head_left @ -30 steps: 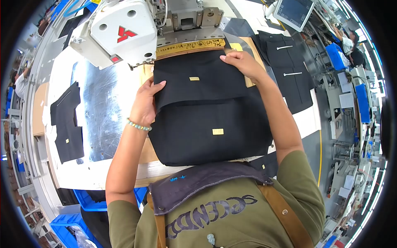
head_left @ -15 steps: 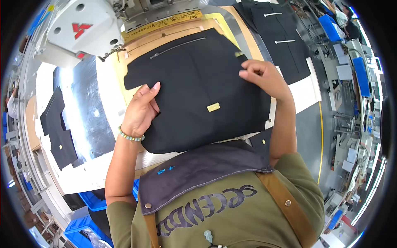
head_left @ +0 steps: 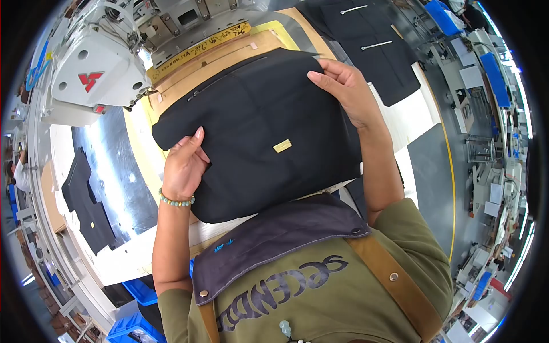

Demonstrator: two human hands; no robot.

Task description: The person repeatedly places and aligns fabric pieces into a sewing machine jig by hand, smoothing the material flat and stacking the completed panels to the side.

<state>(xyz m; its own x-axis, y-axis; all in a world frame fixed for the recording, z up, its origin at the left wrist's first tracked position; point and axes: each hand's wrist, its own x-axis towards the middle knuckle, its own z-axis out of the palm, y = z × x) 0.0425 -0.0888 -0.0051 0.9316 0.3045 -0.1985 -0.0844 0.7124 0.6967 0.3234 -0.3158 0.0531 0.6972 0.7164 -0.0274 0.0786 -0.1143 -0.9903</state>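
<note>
A black fabric panel is stretched between both hands over the machine's work plate. A small yellow tag sits on its face, and a narrow slit-like strip runs near its far edge. My left hand grips the panel's left edge at the notch, thumb on top. At the upper right edge my right hand pinches the cloth between thumb and fingers. The far edge looks curled, and the tan template board beneath shows beyond it.
A white sewing machine head stands at the upper left, with a yellow marked bar beside it. More black panels lie at the upper right, and another black piece at left. Blue bins stand below the table.
The panel's far edge has lifted and curled toward me. My right hand has closed on the upper right edge, where a small yellowish tag showed before. My left hand keeps its hold.
</note>
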